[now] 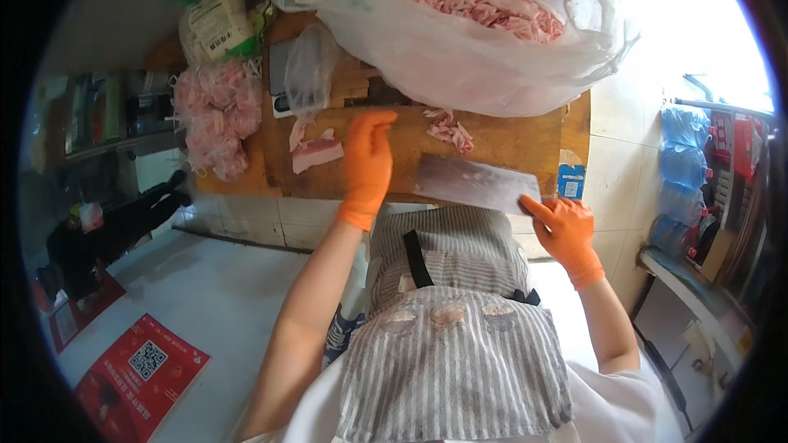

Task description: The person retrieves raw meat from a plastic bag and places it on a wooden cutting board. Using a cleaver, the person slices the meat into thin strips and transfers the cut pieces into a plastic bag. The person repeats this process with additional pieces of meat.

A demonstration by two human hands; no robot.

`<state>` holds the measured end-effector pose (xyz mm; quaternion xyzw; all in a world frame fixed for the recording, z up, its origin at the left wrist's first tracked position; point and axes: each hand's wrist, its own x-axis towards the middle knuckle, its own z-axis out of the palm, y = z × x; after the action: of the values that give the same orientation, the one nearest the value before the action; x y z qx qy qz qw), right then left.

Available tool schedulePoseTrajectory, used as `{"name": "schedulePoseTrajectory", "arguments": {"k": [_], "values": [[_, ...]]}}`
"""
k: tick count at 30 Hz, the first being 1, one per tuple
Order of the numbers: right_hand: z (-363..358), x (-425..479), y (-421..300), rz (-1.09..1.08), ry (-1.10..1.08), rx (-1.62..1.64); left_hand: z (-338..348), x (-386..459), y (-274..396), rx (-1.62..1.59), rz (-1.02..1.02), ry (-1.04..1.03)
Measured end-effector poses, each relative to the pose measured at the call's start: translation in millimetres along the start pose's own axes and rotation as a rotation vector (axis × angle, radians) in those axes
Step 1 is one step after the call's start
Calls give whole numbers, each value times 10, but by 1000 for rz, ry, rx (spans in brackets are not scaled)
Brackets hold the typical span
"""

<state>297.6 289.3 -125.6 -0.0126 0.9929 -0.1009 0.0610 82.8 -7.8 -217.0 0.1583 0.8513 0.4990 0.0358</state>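
Observation:
My right hand (563, 234), in an orange rubber glove, grips a wide cleaver (477, 183) whose blade lies nearly flat over the front edge of the wooden cutting table (523, 141). My left hand (369, 163), gloved alike, hovers above the board with its fingers bent and nothing visible in it; the palm side is hidden. Just left of it lies a slab of raw fatty meat (317, 154). A small pile of sliced meat (450, 130) sits beyond the blade. At the back, a big clear plastic bag (492, 74) holds a heap of cut meat strips (486, 3).
Tied bags of pink meat (215, 111) and a printed food bag (218, 18) crowd the left end. A phone-like grey device (282, 74) lies beside a loose plastic bag (308, 67). Blue water bottles (683, 147) stand on the right. A red printed sheet (141, 381) is at lower left.

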Motion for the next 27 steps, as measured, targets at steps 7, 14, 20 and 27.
{"name": "schedulePoseTrajectory", "arguments": {"k": [7, 14, 20, 27], "values": [[-46, -961, 254, 219, 163, -84, 974, 18, 115, 221, 169, -92], [254, -1106, 71, 459, 313, 225, 1101, -211, 56, 75, 374, -409], [681, -948, 48, 925, 2, 1190, 882, -479, -93, 88, 288, -457], [1057, -646, -57, 1023, -238, 1346, 1132, -897, 164, 248, 96, -36]]}}
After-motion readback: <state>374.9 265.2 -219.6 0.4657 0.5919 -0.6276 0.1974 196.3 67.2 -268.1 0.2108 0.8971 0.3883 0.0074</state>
